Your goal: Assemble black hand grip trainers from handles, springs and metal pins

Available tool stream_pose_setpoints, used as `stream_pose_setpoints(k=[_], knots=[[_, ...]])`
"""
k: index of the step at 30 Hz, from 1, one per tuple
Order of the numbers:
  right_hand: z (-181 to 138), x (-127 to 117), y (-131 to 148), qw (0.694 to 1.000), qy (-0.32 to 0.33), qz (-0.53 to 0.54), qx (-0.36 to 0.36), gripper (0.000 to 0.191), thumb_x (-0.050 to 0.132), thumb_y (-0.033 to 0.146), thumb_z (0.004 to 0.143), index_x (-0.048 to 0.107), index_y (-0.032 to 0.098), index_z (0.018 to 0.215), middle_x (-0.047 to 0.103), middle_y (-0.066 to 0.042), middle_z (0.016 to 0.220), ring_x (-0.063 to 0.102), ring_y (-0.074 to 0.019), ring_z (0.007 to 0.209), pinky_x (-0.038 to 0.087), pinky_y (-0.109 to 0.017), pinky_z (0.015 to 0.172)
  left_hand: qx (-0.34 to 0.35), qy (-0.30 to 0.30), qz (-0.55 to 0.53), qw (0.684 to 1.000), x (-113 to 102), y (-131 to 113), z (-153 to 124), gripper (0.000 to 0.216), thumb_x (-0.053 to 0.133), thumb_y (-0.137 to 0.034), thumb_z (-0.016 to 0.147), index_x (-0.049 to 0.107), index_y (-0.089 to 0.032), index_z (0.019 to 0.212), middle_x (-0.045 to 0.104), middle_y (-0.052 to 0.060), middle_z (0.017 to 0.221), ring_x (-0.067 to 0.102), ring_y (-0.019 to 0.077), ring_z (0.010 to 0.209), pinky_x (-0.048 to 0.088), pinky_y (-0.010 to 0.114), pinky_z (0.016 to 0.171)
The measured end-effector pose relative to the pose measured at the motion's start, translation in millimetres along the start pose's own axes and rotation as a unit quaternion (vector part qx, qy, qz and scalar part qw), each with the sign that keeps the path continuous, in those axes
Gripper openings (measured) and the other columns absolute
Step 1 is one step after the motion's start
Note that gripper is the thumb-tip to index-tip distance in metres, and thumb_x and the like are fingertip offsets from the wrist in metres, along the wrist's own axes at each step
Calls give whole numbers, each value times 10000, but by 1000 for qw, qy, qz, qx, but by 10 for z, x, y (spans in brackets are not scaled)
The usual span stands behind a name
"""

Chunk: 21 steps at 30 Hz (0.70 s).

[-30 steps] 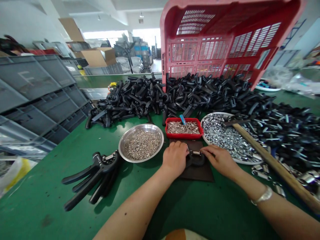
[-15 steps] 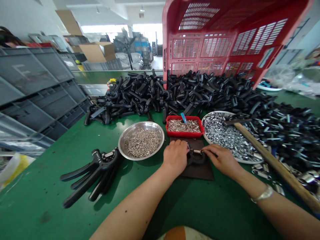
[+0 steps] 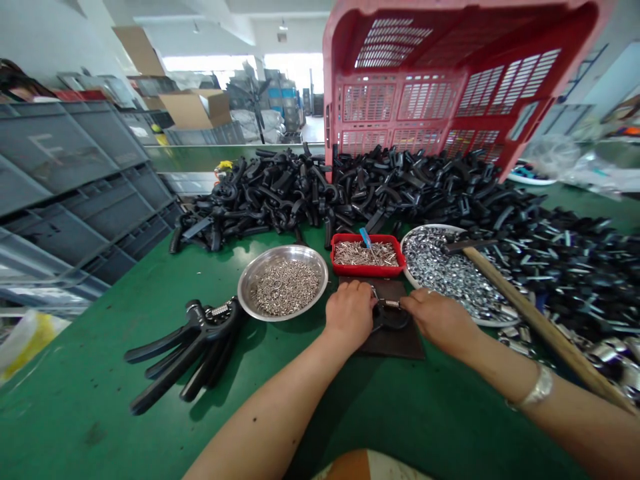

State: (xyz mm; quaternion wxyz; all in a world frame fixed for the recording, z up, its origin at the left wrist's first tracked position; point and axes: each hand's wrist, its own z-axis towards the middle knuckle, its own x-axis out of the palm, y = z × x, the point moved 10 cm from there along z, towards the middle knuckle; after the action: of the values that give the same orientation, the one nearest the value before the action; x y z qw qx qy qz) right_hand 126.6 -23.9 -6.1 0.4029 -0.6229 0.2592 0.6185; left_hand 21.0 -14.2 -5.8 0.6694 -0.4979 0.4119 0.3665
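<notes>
A black hand grip strengthener [image 3: 395, 321] lies on a dark square plate [image 3: 390, 348] in front of me. A small coil spring [image 3: 392, 304] runs across it. My left hand [image 3: 350, 312] is closed around the left part of this hand grip and hides that side. The fingers of my right hand [image 3: 443, 321] are pinched at the spring's right end; they cover whatever small piece is there. To the left, several black hand grips with springs [image 3: 200, 333] lie stacked together on the green table [image 3: 125, 293].
A steel bowl [image 3: 243, 293] of small metal parts and a red tray [image 3: 367, 271] of pins stand beyond my hands. At right, a hammer [image 3: 520, 293] lies across a white dish [image 3: 411, 275] of shiny parts. Black handles [image 3: 280, 187] pile up before a red crate [image 3: 395, 100]. Grey crates [image 3: 65, 153] stand left.
My right hand has shifted slightly left and turned, its fingers now closer around the spring's end. My left hand stays on the hand grip.
</notes>
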Motion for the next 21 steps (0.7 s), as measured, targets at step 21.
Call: stream_pose_setpoints(k=[21], knots=[[9,-505,-117,819,-333,453,113,115,495,264,817,585,192,824,591,-28,798,561,-140,750,460,-267,661,-239,170,-781,551,469,-30,-103,305,723,-315,603,514,-158,762,472,-60,668,257,-22,383,115,95,339]])
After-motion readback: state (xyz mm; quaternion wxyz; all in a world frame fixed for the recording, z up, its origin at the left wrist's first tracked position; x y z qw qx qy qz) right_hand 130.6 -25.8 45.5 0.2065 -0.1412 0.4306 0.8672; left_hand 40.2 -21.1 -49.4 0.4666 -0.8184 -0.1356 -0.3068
